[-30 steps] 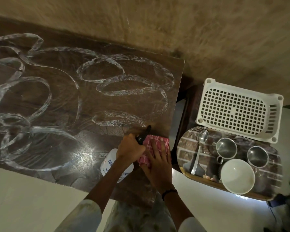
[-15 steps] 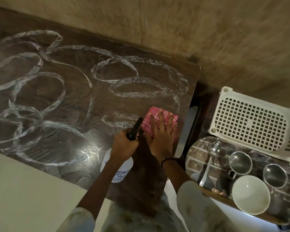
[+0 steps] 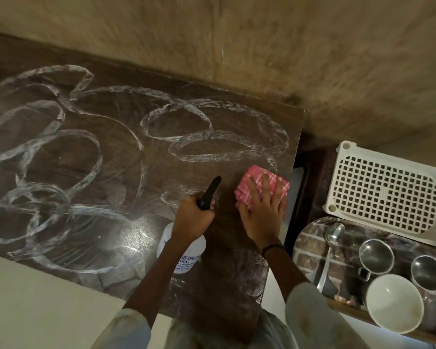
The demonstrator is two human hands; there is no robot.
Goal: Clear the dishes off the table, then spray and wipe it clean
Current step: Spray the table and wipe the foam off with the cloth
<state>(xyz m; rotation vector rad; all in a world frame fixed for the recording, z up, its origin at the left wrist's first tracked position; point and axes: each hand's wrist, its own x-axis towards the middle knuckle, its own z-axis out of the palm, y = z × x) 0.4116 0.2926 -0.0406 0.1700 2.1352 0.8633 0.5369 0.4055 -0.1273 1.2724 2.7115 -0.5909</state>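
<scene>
The dark wooden table is covered in looping white streaks of spray foam. My left hand grips a white spray bottle with a black nozzle that points away from me. My right hand lies flat, fingers spread, on a folded pink checked cloth pressed to the table near its right edge. A dry dark strip of tabletop runs from the cloth back toward me.
To the right stands a small round-edged side table with a spoon, two steel cups and a white bowl. A white plastic basket lies upside down behind them. A rough wall runs along the table's far edge.
My right hand has pushed the pink cloth away from me along the table's right edge, leaving a wiped strip. My left hand with the bottle has shifted forward slightly.
</scene>
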